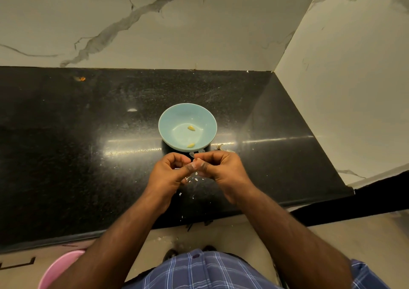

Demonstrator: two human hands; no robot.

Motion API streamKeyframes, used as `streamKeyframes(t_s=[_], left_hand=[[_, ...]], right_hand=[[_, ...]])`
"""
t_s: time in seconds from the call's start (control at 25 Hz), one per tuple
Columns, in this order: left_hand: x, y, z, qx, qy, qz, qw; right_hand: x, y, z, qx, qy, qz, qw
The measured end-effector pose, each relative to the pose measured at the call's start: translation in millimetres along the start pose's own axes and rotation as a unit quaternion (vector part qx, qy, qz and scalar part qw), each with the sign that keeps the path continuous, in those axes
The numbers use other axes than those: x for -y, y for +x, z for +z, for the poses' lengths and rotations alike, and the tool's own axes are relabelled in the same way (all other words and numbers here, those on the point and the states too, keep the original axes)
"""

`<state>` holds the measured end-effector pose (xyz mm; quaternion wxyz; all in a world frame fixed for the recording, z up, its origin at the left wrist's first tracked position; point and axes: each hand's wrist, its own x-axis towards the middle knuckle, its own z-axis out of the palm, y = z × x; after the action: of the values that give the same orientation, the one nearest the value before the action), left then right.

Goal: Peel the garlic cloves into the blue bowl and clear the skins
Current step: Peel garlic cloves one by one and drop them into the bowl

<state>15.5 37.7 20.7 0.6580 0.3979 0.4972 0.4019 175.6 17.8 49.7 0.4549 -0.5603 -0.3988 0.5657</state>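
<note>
Two small yellow peeled garlic cloves point(191, 128) are already in the round blue bowl point(168, 120) on the shiny black counter point(66, 134). Another clove point(196, 164) is pinched by the left hand point(169, 173) and right hand point(223, 169), just near the bowl. Thin white skins point(192, 179) are left to be cleared.

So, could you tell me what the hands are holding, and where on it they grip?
Both hands pinch a small garlic clove between fingertips; it is mostly hidden, so the exact grip spot cannot be told.
</note>
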Motion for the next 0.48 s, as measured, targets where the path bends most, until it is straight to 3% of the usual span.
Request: streamKeyframes(t_s=[0.12,0.32,0.48], left_hand=[[-2.5,1.9,0.6,0.018,-0.028,0.000,0.999],[-3.5,6.5,-0.7,0.025,-0.047,-0.001,0.999],[-8.2,5.9,-0.9,0.033,-0.037,0.006,0.999]], right_hand=[[1.7,-1.8,0.4,0.003,-0.014,-0.001,1.000],[4.3,-1.7,-0.6,0.022,0.056,0.024,0.998],[5.5,-0.8,-1.5,0.019,0.011,-0.018,1.000]])
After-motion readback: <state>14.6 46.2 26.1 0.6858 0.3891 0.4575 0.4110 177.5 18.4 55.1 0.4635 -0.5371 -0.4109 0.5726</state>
